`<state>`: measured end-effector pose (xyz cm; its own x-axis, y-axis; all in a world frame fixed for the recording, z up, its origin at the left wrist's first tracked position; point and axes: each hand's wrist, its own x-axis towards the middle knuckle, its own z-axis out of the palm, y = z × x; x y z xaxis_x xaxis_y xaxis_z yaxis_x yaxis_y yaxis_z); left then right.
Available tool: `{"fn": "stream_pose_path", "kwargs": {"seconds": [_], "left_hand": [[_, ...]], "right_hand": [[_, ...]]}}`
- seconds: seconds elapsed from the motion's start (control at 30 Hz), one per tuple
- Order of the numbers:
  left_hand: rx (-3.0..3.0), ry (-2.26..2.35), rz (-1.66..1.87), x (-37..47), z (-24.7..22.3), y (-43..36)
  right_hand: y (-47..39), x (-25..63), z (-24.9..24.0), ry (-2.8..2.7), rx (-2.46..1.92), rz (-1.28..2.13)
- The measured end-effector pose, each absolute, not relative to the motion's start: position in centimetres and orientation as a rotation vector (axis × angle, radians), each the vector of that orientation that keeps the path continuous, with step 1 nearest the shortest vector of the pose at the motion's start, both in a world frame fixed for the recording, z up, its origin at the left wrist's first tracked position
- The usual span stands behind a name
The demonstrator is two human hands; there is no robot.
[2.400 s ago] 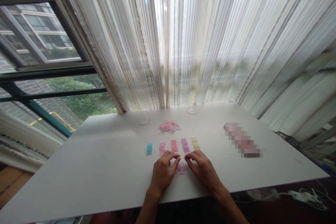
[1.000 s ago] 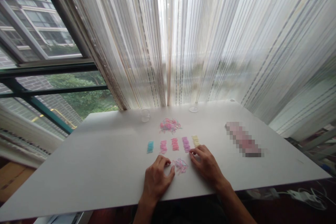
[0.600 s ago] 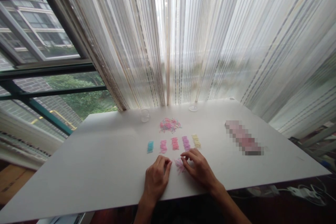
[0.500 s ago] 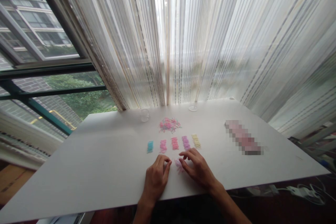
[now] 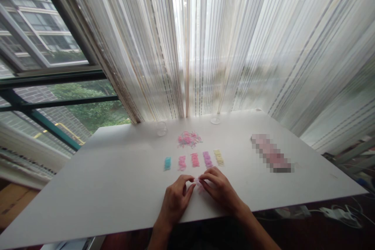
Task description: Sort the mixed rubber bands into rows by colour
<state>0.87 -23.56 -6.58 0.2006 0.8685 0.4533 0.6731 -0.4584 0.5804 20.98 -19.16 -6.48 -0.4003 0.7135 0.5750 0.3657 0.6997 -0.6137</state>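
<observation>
Pinching one small pink elastic loop (image 5: 198, 182) between them, left hand (image 5: 175, 201) and right hand (image 5: 220, 190) rest on the white table (image 5: 102, 187), with the sorted colour rows (image 5: 193, 160) just beyond their fingertips.

Nothing readable from where I'm watching — no labels, brands or numbers on the worktop (image 5: 117, 179), and one patch is pixelated.

White table by a curtained window

A white table (image 5: 102, 179) is set before a striped sheer curtain (image 5: 222, 43). A clear cup (image 5: 161, 128) and a clear round lid (image 5: 215, 120) are seen near the far edge, well apart. A pixelated pink strip (image 5: 271, 153) lies at right. Cables (image 5: 340, 217) are seen below the table's right edge.
</observation>
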Motion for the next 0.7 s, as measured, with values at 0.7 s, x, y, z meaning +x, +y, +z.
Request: {"fn": "stream_pose_path", "kwargs": {"seconds": [0.7], "left_hand": [[2.328,1.548,1.147,1.33,-5.82,-23.51]], "right_hand": [[-19.53,21.31,-6.21,-2.015,-0.848,0.512]]}}
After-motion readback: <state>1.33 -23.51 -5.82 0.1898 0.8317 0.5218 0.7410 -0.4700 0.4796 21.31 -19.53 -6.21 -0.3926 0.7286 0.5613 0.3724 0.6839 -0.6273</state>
